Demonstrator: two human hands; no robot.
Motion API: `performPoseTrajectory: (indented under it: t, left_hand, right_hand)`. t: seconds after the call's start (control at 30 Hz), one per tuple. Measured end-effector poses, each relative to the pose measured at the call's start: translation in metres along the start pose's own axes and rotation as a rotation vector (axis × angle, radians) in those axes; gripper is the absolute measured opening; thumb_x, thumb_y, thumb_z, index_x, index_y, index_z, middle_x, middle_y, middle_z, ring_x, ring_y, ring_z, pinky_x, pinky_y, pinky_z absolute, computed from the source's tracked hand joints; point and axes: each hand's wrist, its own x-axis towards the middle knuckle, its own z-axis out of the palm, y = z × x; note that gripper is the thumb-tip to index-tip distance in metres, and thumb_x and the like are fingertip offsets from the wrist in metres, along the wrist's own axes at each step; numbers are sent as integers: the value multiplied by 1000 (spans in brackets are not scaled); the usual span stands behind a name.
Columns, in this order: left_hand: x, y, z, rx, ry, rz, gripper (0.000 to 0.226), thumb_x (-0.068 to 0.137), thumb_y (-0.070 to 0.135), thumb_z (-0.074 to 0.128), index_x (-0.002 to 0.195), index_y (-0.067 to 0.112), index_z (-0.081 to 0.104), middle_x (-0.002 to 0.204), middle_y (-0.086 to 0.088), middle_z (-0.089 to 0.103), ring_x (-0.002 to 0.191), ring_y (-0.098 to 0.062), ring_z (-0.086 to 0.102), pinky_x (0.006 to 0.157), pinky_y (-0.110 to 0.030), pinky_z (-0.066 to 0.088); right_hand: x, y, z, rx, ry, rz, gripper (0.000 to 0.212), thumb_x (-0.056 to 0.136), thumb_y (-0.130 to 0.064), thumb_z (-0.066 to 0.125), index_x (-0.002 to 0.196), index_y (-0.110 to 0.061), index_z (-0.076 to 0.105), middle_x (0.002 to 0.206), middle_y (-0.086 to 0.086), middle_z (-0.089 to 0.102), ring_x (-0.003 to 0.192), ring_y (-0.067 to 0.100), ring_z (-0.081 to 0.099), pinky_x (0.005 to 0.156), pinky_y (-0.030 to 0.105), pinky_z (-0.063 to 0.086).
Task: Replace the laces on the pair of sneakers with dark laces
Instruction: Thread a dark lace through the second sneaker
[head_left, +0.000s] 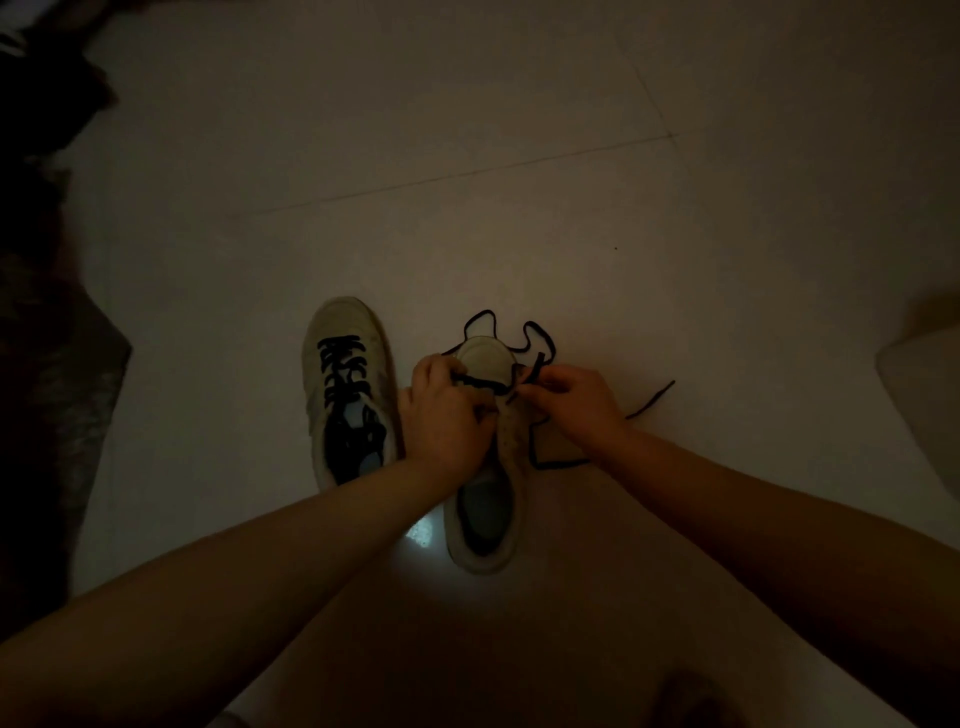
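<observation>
A: Sneakers, count two, both pale, on the tiled floor (519, 182). Landmark: the laced sneaker (348, 389), dark lace crossed through its eyelets.

B: Second sneaker?

A: The unlaced sneaker (485, 499) stands just right of the landmark, toe pointing away. One loose dark lace (540, 343) crosses its lowest eyelets; the slack loops beyond the toe and trails right.

B: Hands?

A: Two. Left hand (449, 410), fingers curled, pinches the lace at the eyelets nearest the landmark. Right hand (574, 400) pinches the lace on the far side. Lighting dim.
</observation>
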Motion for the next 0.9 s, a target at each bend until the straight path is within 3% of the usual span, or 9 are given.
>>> performPoseTrajectory:
  t: [0.17, 0.3, 0.37, 0.47, 0.53, 0.7, 0.8, 0.9]
  left_hand:
    - [-1, 3, 3, 14, -18, -10, 29, 88, 42, 54, 115, 38, 64, 135, 1, 36, 132, -20, 22, 98, -34, 22]
    - [-3, 6, 3, -5, -25, -33, 30, 89, 43, 52, 116, 37, 64, 137, 0, 35, 133, -21, 21, 98, -33, 22]
    - [-1, 8, 2, -25, -29, -53, 28, 89, 42, 54, 114, 36, 65, 136, 1, 35, 132, -20, 22, 98, -33, 21]
    - [2, 8, 1, -72, -11, -87, 23, 88, 34, 57, 108, 33, 68, 133, 2, 37, 131, -19, 23, 97, -33, 20]
    - [3, 7, 2, -69, -5, -84, 22, 86, 28, 58, 105, 31, 69, 133, 2, 37, 131, -18, 22, 96, -32, 18]
    - [3, 10, 2, -18, 20, -94, 22, 86, 33, 59, 104, 33, 70, 133, 3, 37, 129, -20, 24, 91, -31, 18]
    - [4, 11, 4, -22, 32, -115, 22, 86, 31, 58, 104, 32, 70, 132, 3, 37, 128, -21, 25, 93, -31, 19]
    - [5, 12, 7, -75, 1, -97, 20, 86, 25, 57, 101, 24, 70, 133, 0, 34, 128, -21, 25, 95, -33, 22]
  right_hand:
    - [-3, 4, 6, -46, -32, -43, 18, 84, -8, 67, 98, 1, 71, 108, 13, 67, 99, 20, 62, 90, 34, 49]
    - [-8, 3, 10, 110, -36, 76, 21, 85, -8, 66, 104, -1, 69, 112, 7, 66, 99, 15, 61, 76, 16, 47]
    - [-14, 1, 11, 253, -35, 142, 20, 85, -10, 66, 104, -5, 69, 105, 6, 67, 95, 15, 63, 70, 12, 49]
    - [-25, 1, 21, 269, -37, 172, 23, 83, -24, 69, 105, -18, 63, 98, -5, 64, 92, 12, 61, 71, 21, 51]
    - [-28, 2, 27, 263, -46, 196, 31, 83, -28, 70, 110, -22, 56, 101, -8, 59, 90, 8, 57, 66, 19, 46]
    - [-25, 1, 28, 313, -7, 227, 30, 87, -18, 65, 115, -10, 61, 112, 7, 65, 103, 22, 61, 75, 26, 51]
    - [-27, 0, 30, 334, -18, 233, 29, 86, -19, 67, 113, -13, 60, 103, 1, 64, 98, 19, 62, 72, 23, 50]
    - [-28, 2, 31, 306, -3, 230, 37, 83, -26, 69, 116, -16, 56, 107, -1, 61, 97, 15, 59, 74, 24, 49]
